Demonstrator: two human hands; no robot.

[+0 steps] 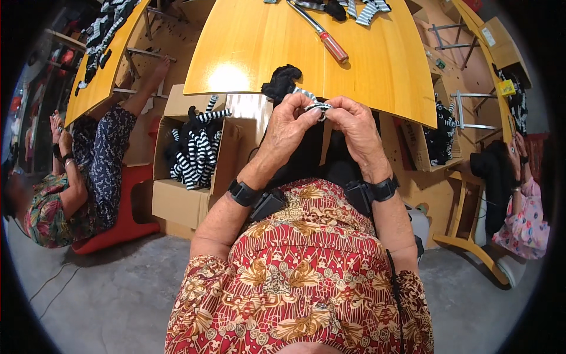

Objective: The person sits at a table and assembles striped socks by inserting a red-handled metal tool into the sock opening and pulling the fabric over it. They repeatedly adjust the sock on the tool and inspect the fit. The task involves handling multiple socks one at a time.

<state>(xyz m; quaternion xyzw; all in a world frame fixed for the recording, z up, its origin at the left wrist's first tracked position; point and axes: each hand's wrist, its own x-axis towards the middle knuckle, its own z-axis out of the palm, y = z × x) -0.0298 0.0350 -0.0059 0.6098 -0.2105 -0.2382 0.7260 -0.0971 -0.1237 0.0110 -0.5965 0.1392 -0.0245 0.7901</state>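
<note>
In front of my body, at the near edge of the yellow table point(253, 41), my left hand point(289, 123) and my right hand point(355, 125) meet. Both pinch the end of a small black-and-white striped fabric piece point(319, 107) between thumbs and fingers. A striped strip runs back from my fingers to a bunched black cloth part point(283, 81), which rests on the table's edge beside my left hand. My fingertips cover much of the pinched end, so its details are hidden. Farther back lies a tool with a red handle and metal shaft point(333, 47).
Left of my knees stands a cardboard box point(180, 203) holding several striped pieces point(197, 153). Another box point(420, 138) with similar pieces is at the right. More striped pieces point(368, 10) lie at the table's far end. Other people sit at both sides, one on a red chair point(121, 227).
</note>
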